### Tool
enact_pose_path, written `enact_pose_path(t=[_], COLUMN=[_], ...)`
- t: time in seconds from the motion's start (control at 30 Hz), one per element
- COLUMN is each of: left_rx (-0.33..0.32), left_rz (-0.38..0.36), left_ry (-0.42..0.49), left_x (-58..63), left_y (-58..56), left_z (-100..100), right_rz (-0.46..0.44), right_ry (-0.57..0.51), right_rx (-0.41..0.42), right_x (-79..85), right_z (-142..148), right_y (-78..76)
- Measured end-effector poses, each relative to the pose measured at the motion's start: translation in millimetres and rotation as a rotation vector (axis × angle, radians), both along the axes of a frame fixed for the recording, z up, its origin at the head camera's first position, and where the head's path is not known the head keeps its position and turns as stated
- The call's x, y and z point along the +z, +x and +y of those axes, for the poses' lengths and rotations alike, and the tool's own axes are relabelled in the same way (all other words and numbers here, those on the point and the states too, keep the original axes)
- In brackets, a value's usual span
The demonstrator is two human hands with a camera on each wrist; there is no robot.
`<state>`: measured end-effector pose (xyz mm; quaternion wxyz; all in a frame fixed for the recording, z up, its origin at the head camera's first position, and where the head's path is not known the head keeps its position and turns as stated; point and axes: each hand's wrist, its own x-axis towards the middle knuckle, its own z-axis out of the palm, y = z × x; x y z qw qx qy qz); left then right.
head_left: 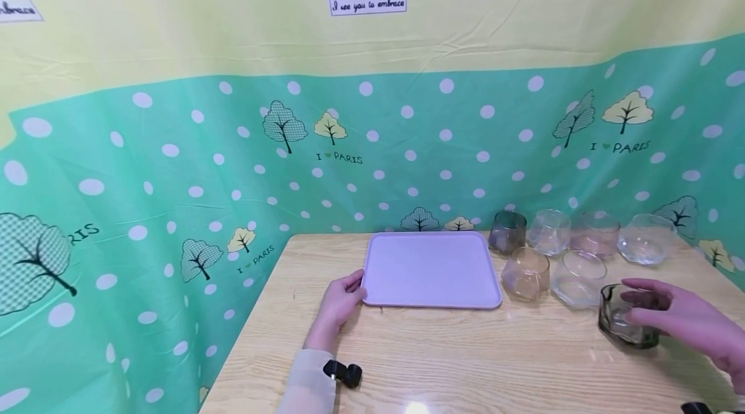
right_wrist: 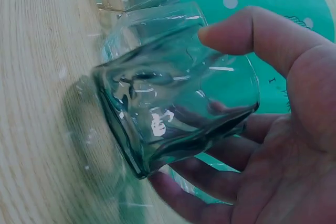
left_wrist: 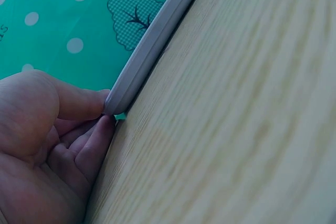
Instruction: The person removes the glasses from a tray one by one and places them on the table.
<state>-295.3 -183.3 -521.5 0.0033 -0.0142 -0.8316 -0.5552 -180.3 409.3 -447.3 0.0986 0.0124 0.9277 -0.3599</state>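
A lilac rectangular tray (head_left: 431, 270) lies on the wooden table. My left hand (head_left: 340, 304) pinches its left edge near the front corner; in the left wrist view the thumb presses the rim (left_wrist: 134, 72) from above and curled fingers sit under it. My right hand (head_left: 678, 314) grips a smoky grey drinking glass (head_left: 619, 320) at the right front. Seen from the right wrist, the thumb is near the rim of this angular glass (right_wrist: 168, 98) and the fingers wrap its far side. An amber glass (head_left: 526, 275) and a clear glass (head_left: 578, 278) stand between tray and right hand.
Behind them is a row of more glasses: a dark one (head_left: 507, 233), a clear one (head_left: 550, 233), a pinkish one (head_left: 595, 236) and a wide clear one (head_left: 646, 239). A green dotted curtain (head_left: 192, 220) hangs along the table's back and left edges.
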Motion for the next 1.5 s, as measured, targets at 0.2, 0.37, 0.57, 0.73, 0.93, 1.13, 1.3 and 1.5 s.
enact_pose_path(t=[0.2,0.37,0.57,0.73,0.93,1.13,1.3,1.5], left_rx=[0.002,0.007,0.021,0.021,0.017,0.011,0.005,-0.004], left_rz=[0.002,-0.001,-0.008,-0.015,-0.012,-0.019,-0.022,-0.004], left_ry=[0.002,0.002,0.0,0.01,0.015,0.021,0.023,0.018], left_x=[-0.1,-0.6,-1.2,-2.6,-5.1,-6.5,-4.0,1.2], left_y=[-0.5,-0.2,0.7,1.9,2.3,3.2,4.1,1.6], left_z=[0.3,-0.4,-1.4,-3.8,-4.7,-1.6,0.2,0.7], right_rz=[0.091,0.167,0.153,0.184,0.199,0.169,0.165,0.208], right_ry=[-0.027,-0.072,-0.137,-0.121,-0.076,-0.038,-0.073,-0.054], right_rx=[-0.07,-0.13,-0.165,-0.19,-0.198,-0.227,-0.226,-0.25], right_x=[-8.9,-16.0,-21.0,-24.2,-27.0,-29.9,-34.1,-34.5], right_z=[2.6,1.9,4.0,1.6,-0.5,2.0,6.0,5.1], right_y=[-3.7,-7.8,-17.1,-20.0,-19.4,-16.5,-14.3,-10.2])
